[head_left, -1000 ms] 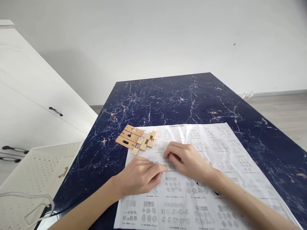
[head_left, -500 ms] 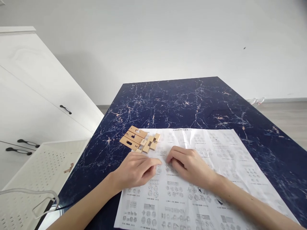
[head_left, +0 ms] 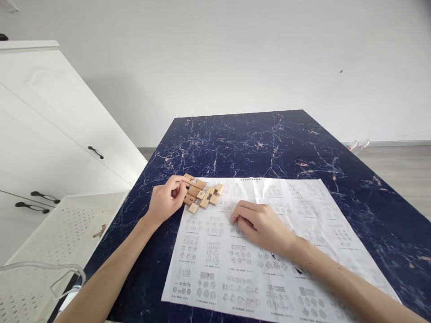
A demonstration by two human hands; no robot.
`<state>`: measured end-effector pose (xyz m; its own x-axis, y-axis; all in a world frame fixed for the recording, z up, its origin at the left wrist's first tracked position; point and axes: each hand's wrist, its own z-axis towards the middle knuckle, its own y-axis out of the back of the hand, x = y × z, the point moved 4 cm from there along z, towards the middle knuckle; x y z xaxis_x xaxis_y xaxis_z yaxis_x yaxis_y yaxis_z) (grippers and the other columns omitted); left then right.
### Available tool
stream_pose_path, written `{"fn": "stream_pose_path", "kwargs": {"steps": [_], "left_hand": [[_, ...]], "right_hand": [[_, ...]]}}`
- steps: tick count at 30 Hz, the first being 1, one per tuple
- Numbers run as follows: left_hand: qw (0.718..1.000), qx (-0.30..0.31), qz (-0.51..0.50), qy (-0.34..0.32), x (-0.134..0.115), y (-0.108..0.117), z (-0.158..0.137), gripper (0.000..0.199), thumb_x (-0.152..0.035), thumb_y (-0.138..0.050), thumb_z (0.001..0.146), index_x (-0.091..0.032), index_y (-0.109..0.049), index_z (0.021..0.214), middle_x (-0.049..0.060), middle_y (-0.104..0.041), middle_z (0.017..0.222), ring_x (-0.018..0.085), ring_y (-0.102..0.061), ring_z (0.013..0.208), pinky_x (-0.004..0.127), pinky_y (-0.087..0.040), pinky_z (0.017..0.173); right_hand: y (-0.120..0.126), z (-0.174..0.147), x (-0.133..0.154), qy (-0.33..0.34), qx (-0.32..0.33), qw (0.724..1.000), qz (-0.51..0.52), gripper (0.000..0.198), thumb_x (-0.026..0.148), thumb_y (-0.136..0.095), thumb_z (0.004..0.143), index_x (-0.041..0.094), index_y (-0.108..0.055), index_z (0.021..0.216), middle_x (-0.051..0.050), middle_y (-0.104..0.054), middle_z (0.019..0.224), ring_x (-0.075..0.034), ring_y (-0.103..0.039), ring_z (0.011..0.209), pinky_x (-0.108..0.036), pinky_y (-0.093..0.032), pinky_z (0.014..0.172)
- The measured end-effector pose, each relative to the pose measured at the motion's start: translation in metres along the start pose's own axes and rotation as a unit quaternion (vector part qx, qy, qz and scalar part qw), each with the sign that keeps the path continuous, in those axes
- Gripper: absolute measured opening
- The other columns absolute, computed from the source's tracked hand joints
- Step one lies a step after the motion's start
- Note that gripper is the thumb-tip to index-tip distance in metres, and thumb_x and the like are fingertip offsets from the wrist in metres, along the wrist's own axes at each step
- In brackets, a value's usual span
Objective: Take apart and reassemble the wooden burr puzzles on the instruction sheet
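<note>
At the far left corner of a white printed paper sheet [head_left: 222,262], flat slotted tan wooden pieces [head_left: 193,192], long axes slanting far-left to near-right, are touched at their left ends by the nearer left hand [head_left: 167,197], its fingertips drawn together, any grip untellable. The right hand [head_left: 257,222] is rested on the sheet, loosely curled, its contents hidden. A black "2" can be read.

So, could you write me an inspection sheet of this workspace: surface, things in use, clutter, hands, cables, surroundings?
Surface: dark blue veined tabletop; creased printed sheet.
Things in use: numbered wooden slats, partly covered; notched wooden blocks next to them.
Clutter: separate wooden piece on the white perforated panel.
Left fingers: at the slats, grip unclear.
Right fingers: curled over the sheet.
Cables: pale cable or tube, lower left.
Surroundings: white cabinet, pale wall.
</note>
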<state>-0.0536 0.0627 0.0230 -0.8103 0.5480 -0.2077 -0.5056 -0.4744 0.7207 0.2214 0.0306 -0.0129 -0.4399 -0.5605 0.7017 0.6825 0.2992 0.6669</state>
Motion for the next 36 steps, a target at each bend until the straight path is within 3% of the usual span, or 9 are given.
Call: {"fn": "stream_pose_path", "kwargs": {"steps": [18,36], "left_hand": [[0.999,0.008,-0.013,0.053,-0.0014,-0.0073,-0.0022,0.011,-0.023,-0.055,0.105,-0.020,-0.064,0.111,-0.007,-0.063,0.060,0.008,-0.052,0.046,0.019,-0.041,0.052],[0.995,0.008,-0.055,0.083,-0.0050,-0.0058,-0.0015,0.008,-0.026,-0.055,0.105,-0.021,-0.061,0.107,-0.009,-0.057,0.057,0.009,-0.050,0.044,0.020,-0.038,0.050]], "right_hand": [[0.0010,0.0011,0.0001,0.002,0.000,1.000,-0.003,0.030,0.009,-0.044,0.095,0.021,-0.071,0.091,-0.001,-0.076,0.096,-0.014,-0.066,0.075,-0.030,-0.049,0.068],[-0.0003,0.0009,0.0022,-0.001,-0.001,1.000,-0.007,0.029,0.008,-0.045,0.094,0.021,-0.071,0.089,-0.001,-0.077,0.094,-0.013,-0.066,0.072,-0.028,-0.049,0.066]]}}
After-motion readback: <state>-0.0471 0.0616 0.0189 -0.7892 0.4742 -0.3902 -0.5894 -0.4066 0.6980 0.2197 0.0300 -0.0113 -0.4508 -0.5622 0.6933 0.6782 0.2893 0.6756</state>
